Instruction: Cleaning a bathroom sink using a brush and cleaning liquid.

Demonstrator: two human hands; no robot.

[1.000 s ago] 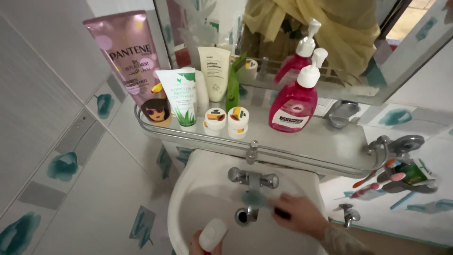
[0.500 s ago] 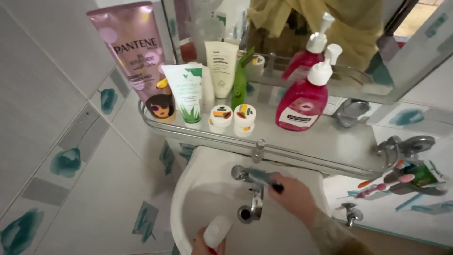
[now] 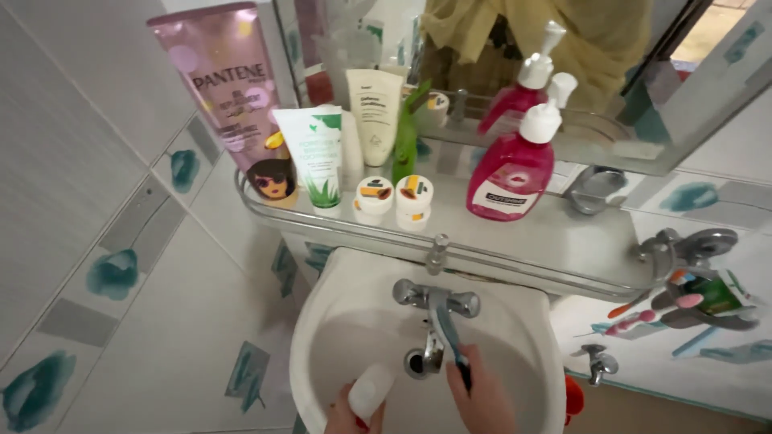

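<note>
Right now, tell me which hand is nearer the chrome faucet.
Right. The right hand holds a toothbrush just below the chrome faucet; the left hand, holding a white tube, sits lower and farther left.

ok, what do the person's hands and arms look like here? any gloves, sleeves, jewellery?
Both are bare: no gloves on the left hand or the right hand, and no rings show on the visible fingers. Only the hands enter at the bottom edge of the head view; wrists and forearms are cut off, so any sleeve, watch or bracelet cannot be told.

shelf (image 3: 563, 241) behind sink (image 3: 322, 337), tap (image 3: 435, 299) between, bottles on shelf
</note>
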